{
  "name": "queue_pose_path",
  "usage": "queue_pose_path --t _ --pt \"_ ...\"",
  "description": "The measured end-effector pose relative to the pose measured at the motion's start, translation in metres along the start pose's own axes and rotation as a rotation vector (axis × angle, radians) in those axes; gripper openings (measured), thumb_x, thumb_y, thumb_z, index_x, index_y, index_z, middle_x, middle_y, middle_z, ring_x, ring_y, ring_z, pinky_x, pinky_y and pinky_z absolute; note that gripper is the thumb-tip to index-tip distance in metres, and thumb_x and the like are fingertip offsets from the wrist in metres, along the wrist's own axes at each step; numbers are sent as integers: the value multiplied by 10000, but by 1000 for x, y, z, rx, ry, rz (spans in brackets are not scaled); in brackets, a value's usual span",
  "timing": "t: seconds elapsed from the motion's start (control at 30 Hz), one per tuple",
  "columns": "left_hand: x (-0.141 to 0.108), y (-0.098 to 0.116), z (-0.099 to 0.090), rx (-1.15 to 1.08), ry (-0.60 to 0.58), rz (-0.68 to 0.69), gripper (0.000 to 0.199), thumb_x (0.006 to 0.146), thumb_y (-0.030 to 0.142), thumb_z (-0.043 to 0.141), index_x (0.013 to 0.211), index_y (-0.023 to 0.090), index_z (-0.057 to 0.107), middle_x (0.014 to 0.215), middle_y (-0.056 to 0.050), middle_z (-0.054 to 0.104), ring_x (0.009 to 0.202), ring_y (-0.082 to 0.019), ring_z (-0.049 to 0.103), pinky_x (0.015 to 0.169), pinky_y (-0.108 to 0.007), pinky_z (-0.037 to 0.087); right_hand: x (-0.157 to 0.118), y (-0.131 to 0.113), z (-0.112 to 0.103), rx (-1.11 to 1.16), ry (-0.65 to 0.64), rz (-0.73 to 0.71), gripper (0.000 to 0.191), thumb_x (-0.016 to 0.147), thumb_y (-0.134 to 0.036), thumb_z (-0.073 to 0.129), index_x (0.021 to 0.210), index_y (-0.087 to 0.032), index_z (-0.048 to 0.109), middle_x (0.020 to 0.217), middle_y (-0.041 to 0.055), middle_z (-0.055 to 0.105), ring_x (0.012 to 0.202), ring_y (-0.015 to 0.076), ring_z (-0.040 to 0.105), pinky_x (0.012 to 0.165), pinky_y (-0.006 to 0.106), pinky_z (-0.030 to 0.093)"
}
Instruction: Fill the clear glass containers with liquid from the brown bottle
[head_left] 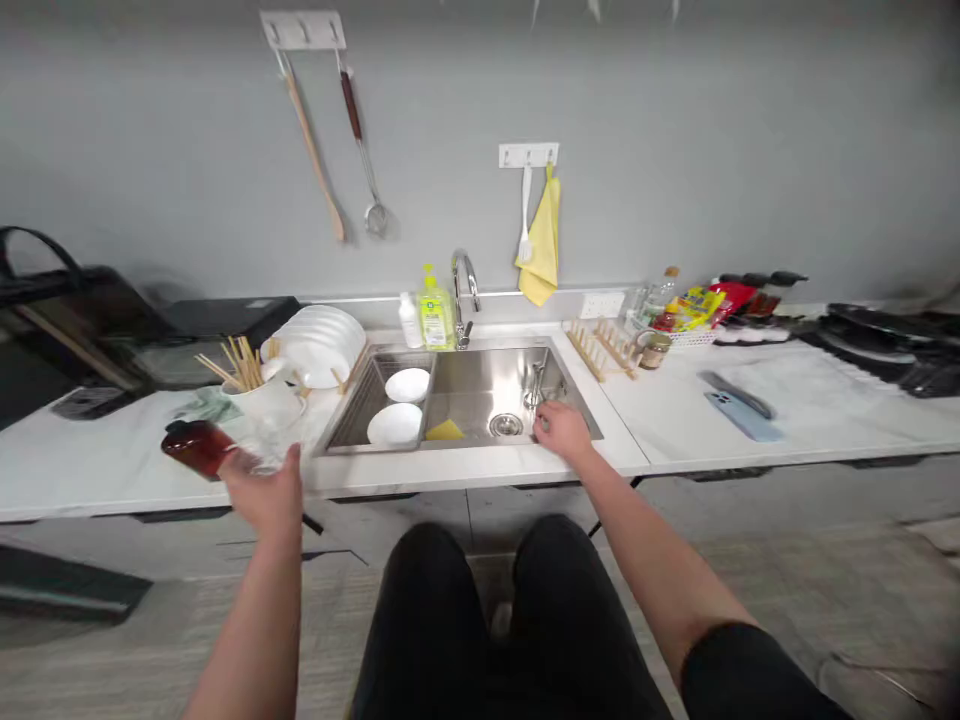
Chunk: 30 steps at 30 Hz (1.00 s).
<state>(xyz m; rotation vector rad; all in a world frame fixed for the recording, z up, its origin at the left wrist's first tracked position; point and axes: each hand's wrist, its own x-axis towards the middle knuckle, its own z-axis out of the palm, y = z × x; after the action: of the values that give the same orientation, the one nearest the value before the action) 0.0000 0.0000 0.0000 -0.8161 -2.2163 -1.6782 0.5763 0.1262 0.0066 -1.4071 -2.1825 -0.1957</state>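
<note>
My left hand (262, 490) is at the counter's front left, its fingers around one end of a dark red bottle (199, 448) with a black cap, tilted to the left. The thumb stands apart, and the hand is a little blurred. My right hand (561, 430) reaches over the sink's front right edge with its fingers pinched together; what they hold, if anything, is too small to make out. Just behind it, a metal piece (535, 385) stands in the steel sink (480, 385), near the drain (505, 425). Two white bowls (395, 425) sit in the sink's left compartment.
White plates (319, 345) and a white pot (270, 400) with chopsticks stand left of the sink. Behind the sink are a faucet (461, 290) and a green soap bottle (433, 315). Right of it lie a wooden rack (600, 348), jars, packets and a blue phone (744, 415).
</note>
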Motion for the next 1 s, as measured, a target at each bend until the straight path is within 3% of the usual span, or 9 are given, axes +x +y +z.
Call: queue_pose_path --t 0.13,0.27,0.37,0.5,0.67,0.77,0.87,0.93,1.0 --pt "-48 48 28 -112 -296 85 947 737 659 939 1476 193 576 1435 -134 656 1204 -327 709 1138 -554 582 -3 -4 -1 95 40 -49 117 986 -209 681 960 -203 795 1001 103 779 993 278 710 879 355 500" --pt "-110 93 66 -368 -640 134 852 759 542 968 1460 242 588 1389 -122 705 1201 -325 728 1067 -511 604 -5 -40 6 427 48 -127 166 1011 -247 732 1146 -240 828 1122 102 789 1110 297 731 1018 414 566" --pt "-152 121 98 -538 -792 201 782 793 493 971 1447 266 608 1358 -105 724 1250 -327 714 1108 -516 581 -2 -70 20 697 -58 -171 532 962 -373 870 1474 -304 743 1422 119 745 1282 319 718 1102 468 587" --pt "-190 147 135 -711 -994 205 813 744 446 1002 1444 238 644 1412 -146 707 1317 -360 698 1130 -530 570 3 -79 44 964 -173 -1 1042 799 -506 1011 1706 -330 530 1692 167 581 1382 356 681 1005 464 645" --pt "-206 150 157 -726 -1163 210 883 707 431 1025 1487 214 674 1450 -172 725 1364 -408 691 1188 -583 536 4 -66 62 1100 -152 135 1167 734 -498 1049 1730 -314 469 1582 161 670 1380 347 706 1161 530 602" --pt "-203 143 155 -815 -1250 191 864 769 499 995 1526 229 679 1512 -158 721 1412 -399 671 1240 -568 505 3 -64 63 1114 -162 110 1080 740 -458 1043 1669 -302 516 1529 144 705 1304 327 743 1155 519 604" --pt "-200 142 150 -886 -1348 83 700 919 563 867 1531 262 709 1563 -136 702 1407 -375 679 1194 -537 552 2 -65 60 1152 -159 91 939 760 -401 1003 1576 -284 553 1490 133 714 1268 306 746 1118 479 610" --pt "-199 144 146 -888 -1358 44 597 963 574 818 1477 275 763 1569 -130 695 1387 -371 689 1161 -533 577 2 -65 57 1124 -163 69 846 775 -333 952 1523 -281 560 1460 118 714 1235 287 742 1087 451 610" --pt "-198 149 144 -883 -1338 100 533 968 570 821 1413 278 813 1558 -128 701 1436 -376 661 1224 -551 539 1 -65 55 1056 -175 42 803 771 -264 906 1495 -276 558 1412 100 719 1158 268 743 1036 428 612"
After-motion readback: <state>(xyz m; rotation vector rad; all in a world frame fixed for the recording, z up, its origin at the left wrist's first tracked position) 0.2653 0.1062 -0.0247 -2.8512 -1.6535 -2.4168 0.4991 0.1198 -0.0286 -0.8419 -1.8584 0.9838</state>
